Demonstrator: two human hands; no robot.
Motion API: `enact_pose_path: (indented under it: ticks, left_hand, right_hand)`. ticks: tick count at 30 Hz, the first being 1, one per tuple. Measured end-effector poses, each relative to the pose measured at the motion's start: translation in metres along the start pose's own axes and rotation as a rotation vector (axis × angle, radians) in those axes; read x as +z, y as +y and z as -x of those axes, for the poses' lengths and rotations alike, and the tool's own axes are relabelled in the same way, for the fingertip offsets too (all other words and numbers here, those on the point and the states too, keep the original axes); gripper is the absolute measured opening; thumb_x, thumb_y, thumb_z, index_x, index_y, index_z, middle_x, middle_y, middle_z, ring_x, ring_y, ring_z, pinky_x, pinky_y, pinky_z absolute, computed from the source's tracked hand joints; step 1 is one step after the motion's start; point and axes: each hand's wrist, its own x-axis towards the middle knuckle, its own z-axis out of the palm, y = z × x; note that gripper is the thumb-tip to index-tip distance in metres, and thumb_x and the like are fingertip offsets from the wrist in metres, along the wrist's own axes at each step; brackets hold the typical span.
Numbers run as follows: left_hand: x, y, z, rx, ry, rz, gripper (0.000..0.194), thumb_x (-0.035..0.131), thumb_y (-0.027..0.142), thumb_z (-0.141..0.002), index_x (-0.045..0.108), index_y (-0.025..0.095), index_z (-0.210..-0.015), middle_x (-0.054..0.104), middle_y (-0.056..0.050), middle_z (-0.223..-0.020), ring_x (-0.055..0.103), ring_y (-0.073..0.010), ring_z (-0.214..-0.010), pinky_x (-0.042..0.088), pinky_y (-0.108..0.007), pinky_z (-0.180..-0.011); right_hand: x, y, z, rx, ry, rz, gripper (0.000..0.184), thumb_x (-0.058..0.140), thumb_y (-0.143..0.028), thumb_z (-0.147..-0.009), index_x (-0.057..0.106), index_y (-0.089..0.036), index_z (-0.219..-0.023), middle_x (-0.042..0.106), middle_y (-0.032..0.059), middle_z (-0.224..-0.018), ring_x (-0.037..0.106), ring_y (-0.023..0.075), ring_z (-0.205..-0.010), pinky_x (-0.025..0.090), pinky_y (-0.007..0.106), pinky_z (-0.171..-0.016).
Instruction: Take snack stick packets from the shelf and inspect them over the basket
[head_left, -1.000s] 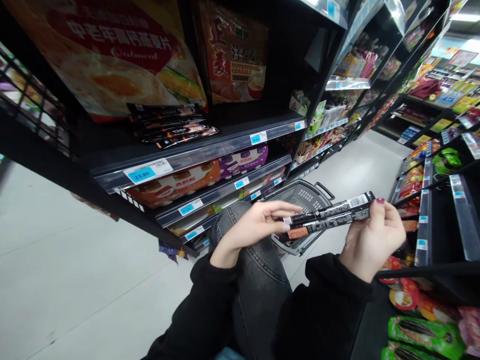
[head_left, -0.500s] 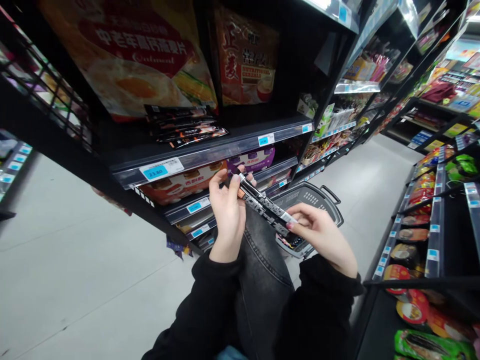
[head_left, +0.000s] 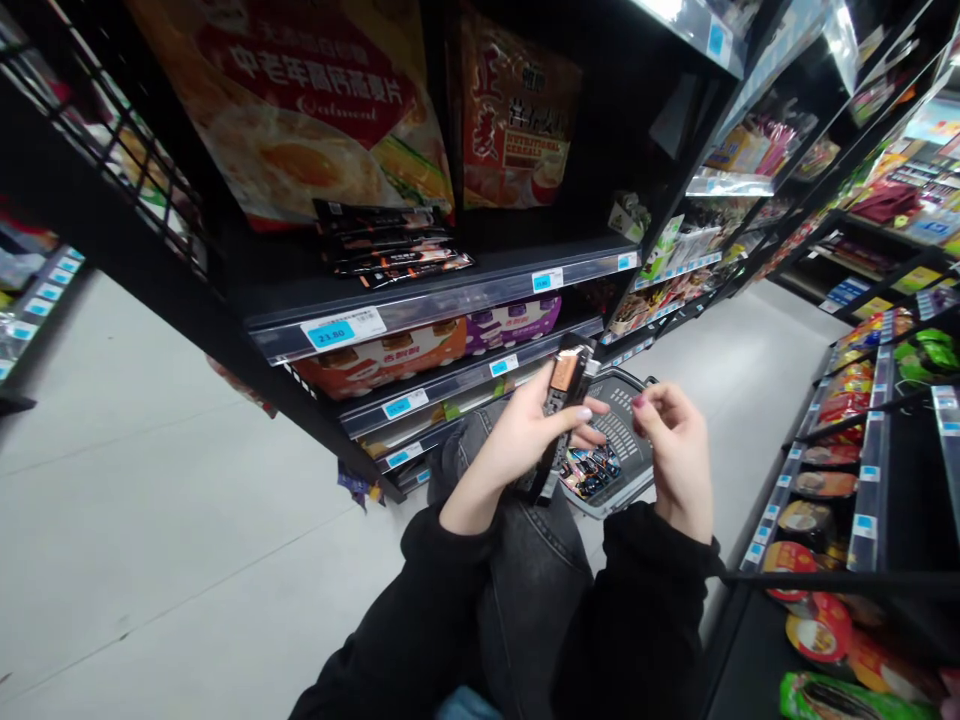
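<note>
My left hand (head_left: 525, 430) is closed around a few slim black stick sachets (head_left: 564, 385) with an orange panel, held nearly upright above my knee. To its right, my right hand (head_left: 675, 450) is raised with the fingers curled in and the thumb close to them; nothing shows in it. Similar black stick sachets (head_left: 397, 245) lie in a small pile on the shelf, before a large oatmeal bag (head_left: 315, 110). Below my hands, a grey shopping basket (head_left: 626, 400) on the floor holds several small dark packets (head_left: 592, 470).
A bag of nutritional cereals (head_left: 514, 120) stands beside the oatmeal. On the shelf below are orange multipacks (head_left: 390, 355) and a purple multipack (head_left: 514, 322). A price-tagged shelf edge (head_left: 442, 300) runs in front of me. Across the aisle, another rack holds cup noodles (head_left: 817, 625).
My right hand has let go of the sachets and drawn up and right. My left hand has moved right and turned, bringing the sachets from slanting to nearly upright.
</note>
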Motion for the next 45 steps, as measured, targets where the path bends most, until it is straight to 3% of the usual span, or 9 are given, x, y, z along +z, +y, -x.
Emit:
enact_pose_path:
  ticks: [3, 6, 14, 18, 24, 32, 36, 40, 45]
  left_hand:
    - [0.007, -0.001, 0.005, -0.051, -0.152, -0.119, 0.046, 0.065, 0.022, -0.08, 0.046, 0.016, -0.121, 0.066, -0.012, -0.103, 0.07, -0.0196, -0.07, 0.058, -0.027, -0.062]
    - [0.013, -0.003, 0.007, -0.067, -0.202, -0.178, 0.046, 0.064, 0.02, -0.08, 0.047, 0.019, -0.123, 0.066, -0.01, -0.103, 0.07, -0.0203, -0.073, 0.059, -0.031, -0.066]
    - [-0.003, 0.012, 0.008, -0.118, -0.369, -0.536, 0.02, 0.066, 0.025, -0.077, 0.058, 0.014, -0.093, 0.069, -0.006, -0.089, 0.067, -0.0195, -0.074, 0.054, -0.029, -0.066]
    - [-0.017, 0.017, 0.008, -0.152, -0.344, -0.51, 0.017, 0.066, 0.024, -0.077, 0.063, 0.013, -0.09, 0.069, -0.004, -0.082, 0.067, -0.0172, -0.069, 0.055, -0.027, -0.064]
    - [-0.022, 0.014, 0.007, -0.118, -0.093, -0.298, 0.027, 0.074, 0.022, -0.07, 0.067, 0.011, -0.093, 0.07, -0.007, -0.075, 0.069, -0.0202, -0.067, 0.058, -0.026, -0.059]
    - [-0.023, 0.015, 0.008, -0.092, -0.063, -0.267, 0.034, 0.076, 0.021, -0.069, 0.067, 0.009, -0.1, 0.069, -0.006, -0.071, 0.07, -0.0205, -0.067, 0.059, -0.024, -0.056]
    - [-0.023, 0.014, 0.006, 0.094, 0.061, -0.214, 0.051, 0.078, 0.02, -0.067, 0.06, 0.013, -0.114, 0.067, -0.003, -0.076, 0.068, -0.0173, -0.061, 0.059, -0.025, -0.056]
    - [-0.027, 0.013, 0.005, 0.224, 0.138, -0.236, 0.044, 0.08, 0.022, -0.063, 0.063, 0.014, -0.103, 0.065, -0.003, -0.083, 0.066, -0.0151, -0.056, 0.057, -0.024, -0.053]
    - [-0.033, 0.014, 0.005, 0.319, 0.25, -0.403, 0.031, 0.079, 0.03, -0.064, 0.069, 0.013, -0.087, 0.067, -0.005, -0.081, 0.065, -0.0153, -0.066, 0.054, -0.024, -0.059]
  right_hand:
    - [0.003, -0.002, 0.0, -0.06, 0.0, -0.118, 0.033, 0.074, -0.035, -0.071, 0.062, -0.019, -0.097, 0.062, 0.0003, -0.085, 0.056, 0.0112, -0.074, 0.044, 0.022, -0.065]
    - [0.01, -0.004, 0.001, -0.061, -0.023, -0.083, 0.025, 0.074, -0.032, -0.071, 0.066, -0.019, -0.091, 0.065, 0.001, -0.082, 0.059, 0.0117, -0.071, 0.045, 0.023, -0.063]
    - [0.008, 0.002, -0.003, -0.179, 0.509, -0.228, 0.022, 0.077, -0.034, -0.068, 0.069, -0.014, -0.072, 0.062, 0.0008, -0.068, 0.054, 0.0108, -0.063, 0.043, 0.025, -0.063]
    - [0.0, -0.001, -0.004, -0.184, 0.625, -0.354, 0.023, 0.078, -0.032, -0.065, 0.064, -0.014, -0.067, 0.057, -0.0014, -0.063, 0.052, 0.0096, -0.059, 0.041, 0.024, -0.058]
    - [-0.006, -0.001, -0.005, -0.167, 0.587, -0.41, 0.023, 0.075, -0.032, -0.069, 0.06, -0.016, -0.065, 0.058, 0.0001, -0.069, 0.057, 0.0128, -0.065, 0.048, 0.029, -0.064]
    - [-0.008, -0.001, -0.005, -0.127, 0.534, -0.437, 0.022, 0.076, -0.031, -0.067, 0.062, -0.014, -0.067, 0.061, 0.0004, -0.068, 0.058, 0.0116, -0.064, 0.05, 0.028, -0.065]
    - [-0.015, -0.001, -0.003, -0.085, 0.461, -0.41, 0.029, 0.078, -0.032, -0.065, 0.063, -0.017, -0.084, 0.065, 0.0012, -0.076, 0.061, 0.0143, -0.067, 0.052, 0.03, -0.061]
    - [-0.023, 0.0, 0.0, -0.086, 0.322, -0.334, 0.045, 0.077, -0.032, -0.067, 0.063, -0.02, -0.108, 0.065, 0.0011, -0.075, 0.061, 0.0139, -0.064, 0.052, 0.03, -0.058]
    - [-0.034, 0.006, 0.003, -0.101, 0.222, -0.262, 0.043, 0.082, -0.025, -0.061, 0.069, -0.02, -0.101, 0.067, 0.0033, -0.083, 0.062, 0.0115, -0.072, 0.051, 0.023, -0.067]
